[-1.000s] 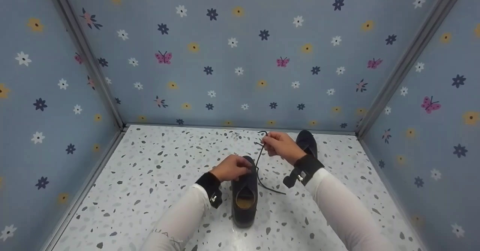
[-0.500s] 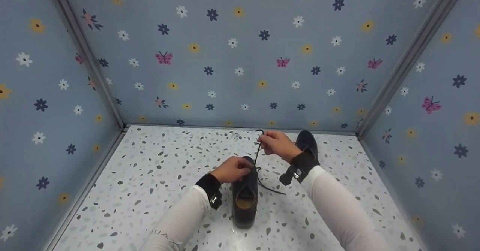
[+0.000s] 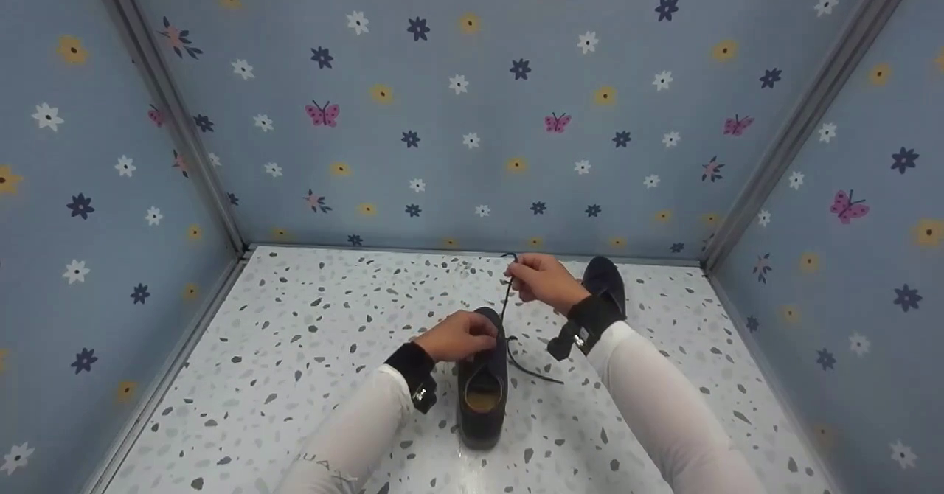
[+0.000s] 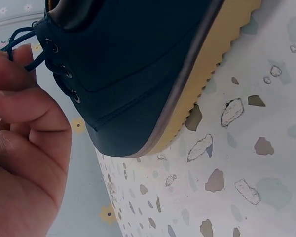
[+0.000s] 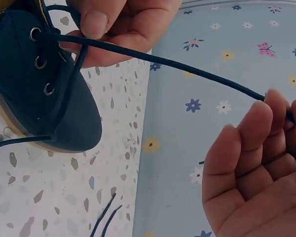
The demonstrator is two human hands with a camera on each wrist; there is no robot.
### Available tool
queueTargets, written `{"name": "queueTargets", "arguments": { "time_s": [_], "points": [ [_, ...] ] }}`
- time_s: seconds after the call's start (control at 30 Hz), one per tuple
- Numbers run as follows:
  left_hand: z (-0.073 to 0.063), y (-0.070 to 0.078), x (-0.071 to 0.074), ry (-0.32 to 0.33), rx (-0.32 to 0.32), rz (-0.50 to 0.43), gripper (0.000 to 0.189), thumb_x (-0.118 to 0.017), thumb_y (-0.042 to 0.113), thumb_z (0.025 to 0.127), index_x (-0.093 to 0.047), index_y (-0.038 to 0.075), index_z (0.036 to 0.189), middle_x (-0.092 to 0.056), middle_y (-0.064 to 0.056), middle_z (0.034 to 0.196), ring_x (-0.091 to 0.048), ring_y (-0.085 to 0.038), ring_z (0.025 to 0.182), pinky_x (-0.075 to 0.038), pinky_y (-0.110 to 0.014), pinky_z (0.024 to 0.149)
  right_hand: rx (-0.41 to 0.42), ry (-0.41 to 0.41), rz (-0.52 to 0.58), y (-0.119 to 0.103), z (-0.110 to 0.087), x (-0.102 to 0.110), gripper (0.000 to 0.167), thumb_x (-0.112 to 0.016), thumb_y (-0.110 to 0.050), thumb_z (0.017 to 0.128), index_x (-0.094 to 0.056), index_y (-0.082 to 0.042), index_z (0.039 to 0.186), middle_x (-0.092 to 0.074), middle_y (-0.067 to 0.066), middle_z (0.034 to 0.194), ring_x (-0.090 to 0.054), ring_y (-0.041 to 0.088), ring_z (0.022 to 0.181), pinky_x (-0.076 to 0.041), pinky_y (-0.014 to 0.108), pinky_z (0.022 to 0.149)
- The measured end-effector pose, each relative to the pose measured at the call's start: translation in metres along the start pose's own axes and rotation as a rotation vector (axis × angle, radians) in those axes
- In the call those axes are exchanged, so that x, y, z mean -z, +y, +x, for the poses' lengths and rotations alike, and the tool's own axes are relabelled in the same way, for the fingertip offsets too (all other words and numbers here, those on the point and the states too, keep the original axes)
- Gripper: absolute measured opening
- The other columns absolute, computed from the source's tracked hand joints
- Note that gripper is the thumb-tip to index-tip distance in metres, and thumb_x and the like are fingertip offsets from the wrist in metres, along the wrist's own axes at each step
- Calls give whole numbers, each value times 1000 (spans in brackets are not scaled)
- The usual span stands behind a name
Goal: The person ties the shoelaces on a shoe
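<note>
A dark blue lace-up shoe (image 3: 481, 429) with a pale ridged sole stands on the floor, toe toward the back wall. My left hand (image 3: 459, 336) is over its front part, and thumb and fingers pinch the dark shoelace (image 4: 25, 37) beside the eyelets. Out to the right, my right hand (image 3: 544, 282) grips the lace's other stretch between thumb and fingertips. That stretch of lace (image 5: 187, 70) runs taut from the top eyelet, past the left fingers, to the right hand. A loose lace end (image 3: 532, 373) trails over the floor right of the shoe.
A second dark shoe (image 3: 602, 279) stands near the back wall, partly behind the right wrist. Two dark lace tips (image 5: 106, 216) lie low in the right wrist view. Flowered blue panels (image 3: 472, 133) enclose the speckled floor (image 3: 324, 346) at the back and both sides.
My right hand has shifted slightly left and up with the lace in its fingers. The left hand has drawn back a little toward me over the shoe, which stays put.
</note>
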State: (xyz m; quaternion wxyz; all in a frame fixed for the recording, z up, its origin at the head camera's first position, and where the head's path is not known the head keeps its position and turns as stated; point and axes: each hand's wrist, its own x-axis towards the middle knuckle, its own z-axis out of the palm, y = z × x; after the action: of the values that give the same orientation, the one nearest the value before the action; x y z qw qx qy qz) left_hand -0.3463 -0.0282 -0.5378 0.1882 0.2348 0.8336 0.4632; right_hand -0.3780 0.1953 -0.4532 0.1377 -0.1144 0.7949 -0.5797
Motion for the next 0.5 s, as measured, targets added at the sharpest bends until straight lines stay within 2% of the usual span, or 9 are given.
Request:
{"name": "queueTargets", "arguments": {
  "time_s": [0.17,0.27,0.37,0.5],
  "points": [
    [0,3,-2,5,10,-5,25,-70,27,98,-75,7,112,-72,-3,97,-62,-11,66,-54,-26,62,11,9,-27,-2,3,-3,24,-53,-25,110,-68,-9,100,-61,-1,80,-54,13,67,-50,28,67],
    [-1,3,-4,12,16,7,24,-71,30,98,-75,10,109,-70,0,93,-62,-11,64,-53,-26,60,8,25,-33,-2,5,-4,24,-54,-25,109,-70,-8,103,-61,-1,80,-54,13,66,-48,29,66],
    [-1,3,-5,17,21,14,22,-71,31,98,-76,11,106,-69,1,90,-62,-11,64,-53,-26,60,-3,40,-50,1,7,-4,27,-53,-24,110,-72,-5,117,-63,-1,81,-55,12,66,-50,28,67],
    [-1,2,-5,31,18,13,19,-70,29,99,-76,12,103,-68,3,90,-62,-10,66,-53,-26,61,-17,26,-164,10,8,-2,35,-47,-21,112,-65,-5,138,-71,4,88,-60,11,67,-54,26,68]
  ]
}}
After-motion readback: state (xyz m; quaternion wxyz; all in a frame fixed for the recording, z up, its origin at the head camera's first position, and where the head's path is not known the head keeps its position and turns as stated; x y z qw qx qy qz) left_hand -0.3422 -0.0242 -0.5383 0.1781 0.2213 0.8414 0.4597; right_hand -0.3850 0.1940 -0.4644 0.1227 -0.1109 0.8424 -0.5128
